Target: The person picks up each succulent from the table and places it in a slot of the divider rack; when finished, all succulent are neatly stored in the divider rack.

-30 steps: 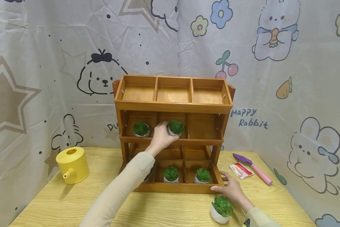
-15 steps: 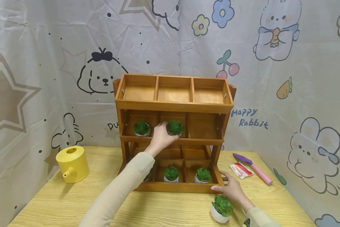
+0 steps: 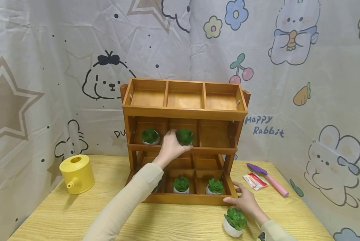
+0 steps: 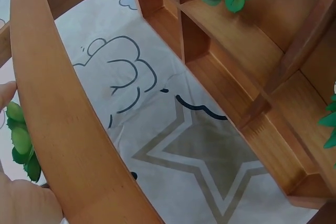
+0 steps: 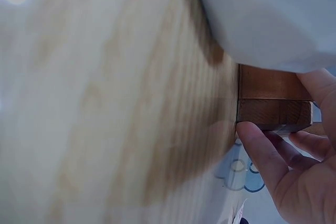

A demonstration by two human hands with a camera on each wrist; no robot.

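Observation:
My left hand (image 3: 173,147) holds a small potted succulent (image 3: 185,137) with green leaves at the middle compartment of the wooden shelf's (image 3: 184,113) middle tier. In the left wrist view, that plant's leaves (image 4: 21,142) show behind a wooden front board, between a finger and the thumb. A second potted succulent (image 3: 150,136) sits in the compartment to the left. My right hand (image 3: 245,201) grips the bottom tier's front right corner, thumb in front and fingers along the side. Just before it, on the table, stands another succulent in a white pot (image 3: 233,227).
Succulents occupy the bottom tier's middle (image 3: 181,184) and right (image 3: 214,186) compartments; another is partly hidden behind my left sleeve. A yellow watering can (image 3: 77,174) stands at left. At right lie a purple trowel with a pink handle (image 3: 276,184) and a red-and-white packet (image 3: 255,181).
The left hand has lowered the succulent slightly and shifted it a little left in the middle compartment. My right hand stays at the shelf corner.

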